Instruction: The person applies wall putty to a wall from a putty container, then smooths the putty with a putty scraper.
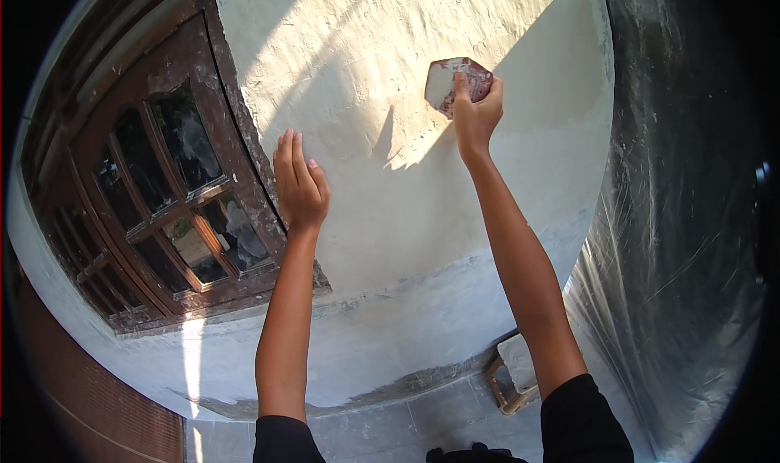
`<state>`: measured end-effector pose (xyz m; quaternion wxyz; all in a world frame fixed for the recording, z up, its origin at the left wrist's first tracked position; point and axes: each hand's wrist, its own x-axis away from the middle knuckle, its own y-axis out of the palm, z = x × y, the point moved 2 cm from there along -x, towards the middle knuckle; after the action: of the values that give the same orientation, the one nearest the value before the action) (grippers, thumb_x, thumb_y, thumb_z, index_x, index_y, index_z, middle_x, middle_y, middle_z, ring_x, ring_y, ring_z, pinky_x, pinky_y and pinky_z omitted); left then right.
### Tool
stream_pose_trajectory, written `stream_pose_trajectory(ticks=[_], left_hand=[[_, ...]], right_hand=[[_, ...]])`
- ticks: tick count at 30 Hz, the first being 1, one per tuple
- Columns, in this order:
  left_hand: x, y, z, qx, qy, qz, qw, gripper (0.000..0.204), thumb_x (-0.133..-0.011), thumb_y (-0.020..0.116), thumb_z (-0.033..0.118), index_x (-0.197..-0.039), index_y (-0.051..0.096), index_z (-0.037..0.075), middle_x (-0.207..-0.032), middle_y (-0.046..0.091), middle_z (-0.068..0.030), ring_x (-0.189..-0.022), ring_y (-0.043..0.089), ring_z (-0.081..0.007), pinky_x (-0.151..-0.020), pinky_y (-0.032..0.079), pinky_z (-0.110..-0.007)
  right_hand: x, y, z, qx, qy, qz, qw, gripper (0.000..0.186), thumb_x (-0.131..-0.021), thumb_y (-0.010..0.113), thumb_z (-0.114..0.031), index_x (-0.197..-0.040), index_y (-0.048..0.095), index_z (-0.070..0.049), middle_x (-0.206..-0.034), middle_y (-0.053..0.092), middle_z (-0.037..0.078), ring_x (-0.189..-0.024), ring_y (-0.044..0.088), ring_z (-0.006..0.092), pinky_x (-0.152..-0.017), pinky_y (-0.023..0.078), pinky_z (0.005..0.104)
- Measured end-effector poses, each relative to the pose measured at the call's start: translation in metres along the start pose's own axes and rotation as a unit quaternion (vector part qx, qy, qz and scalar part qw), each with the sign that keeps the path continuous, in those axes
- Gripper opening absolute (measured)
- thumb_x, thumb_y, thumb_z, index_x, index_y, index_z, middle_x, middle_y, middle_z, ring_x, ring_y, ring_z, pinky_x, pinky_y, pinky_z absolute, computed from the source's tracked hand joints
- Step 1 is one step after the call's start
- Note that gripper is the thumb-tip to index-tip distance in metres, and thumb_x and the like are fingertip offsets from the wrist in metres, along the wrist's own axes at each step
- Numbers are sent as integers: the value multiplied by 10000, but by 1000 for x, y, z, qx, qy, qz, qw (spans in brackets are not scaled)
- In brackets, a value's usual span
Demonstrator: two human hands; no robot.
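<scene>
My right hand (pixel 475 121) is closed round the lower right edge of a flat, many-sided reddish-brown plate (pixel 441 82) smeared with pale plaster, thumb lying across its face. The plate is up against the cream plastered wall (pixel 366 227), within its sunlit, rough-textured upper part; whether it touches the surface I cannot tell. Lower and to the left, my left hand (pixel 301 182) is stretched out with straight fingers, palm toward the wall, beside the window frame. It holds nothing.
A dark brown wooden window (pixel 175 195) with several glass panes and plaster splashes fills the left. Clear plastic sheeting (pixel 682 243) hangs at the right. Below stands a small wooden stool (pixel 518 361) on the grey tiled floor (pixel 370 430). A brown slatted surface (pixel 106 382) lies lower left.
</scene>
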<state>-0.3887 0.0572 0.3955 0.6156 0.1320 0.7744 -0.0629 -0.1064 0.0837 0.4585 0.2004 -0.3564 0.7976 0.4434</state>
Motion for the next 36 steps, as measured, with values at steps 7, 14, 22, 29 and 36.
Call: stream_pose_trajectory(ticks=[7, 14, 22, 29, 36], left_hand=[[-2, 1, 3, 13, -1, 2, 1000, 423, -1011, 380, 123, -1384, 478, -53, -1423, 489, -224, -1332, 475, -388, -1115, 385, -507], [-1, -2, 1, -2, -1, -2, 1000, 420, -1012, 376, 122, -1372, 486, -62, -1407, 503, -224, -1320, 487, -387, -1120, 387, -503], [-1, -1, 1, 0, -2, 5, 1000, 417, -1008, 379, 119, -1366, 491, -62, -1410, 504, -218, -1318, 488, -385, -1120, 388, -500], [-2, 0, 0, 20, -3, 2, 1000, 420, -1003, 387, 120, -1368, 488, -62, -1406, 505, -217, -1315, 490, -384, -1119, 390, -504], [-1, 0, 4, 5, -6, -7, 1000, 426, -1004, 386, 128, -1374, 481, -61, -1410, 496, -227, -1327, 478, -386, -1122, 382, -508]], right_hand=[[-21, -9, 16, 83, -2, 25, 996, 291, -886, 733, -177, -1029, 587, 31, -909, 676, 170, -837, 682, 260, -758, 530, 390], [40, 0, 7, 231, -293, -251, 893, 296, -851, 760, -199, -1018, 600, -15, -808, 646, 121, -815, 613, 273, -873, 426, 401], [18, -14, 10, 16, -45, -58, 997, 279, -896, 732, -181, -1036, 585, 10, -867, 675, 135, -712, 654, 235, -671, 531, 368], [8, -4, 20, 90, -34, -51, 994, 310, -874, 752, -204, -1027, 588, 11, -851, 666, 146, -712, 655, 250, -695, 525, 393], [54, 10, 15, 154, -256, -221, 928, 322, -861, 754, -211, -1022, 583, 10, -874, 654, 163, -816, 629, 289, -834, 455, 415]])
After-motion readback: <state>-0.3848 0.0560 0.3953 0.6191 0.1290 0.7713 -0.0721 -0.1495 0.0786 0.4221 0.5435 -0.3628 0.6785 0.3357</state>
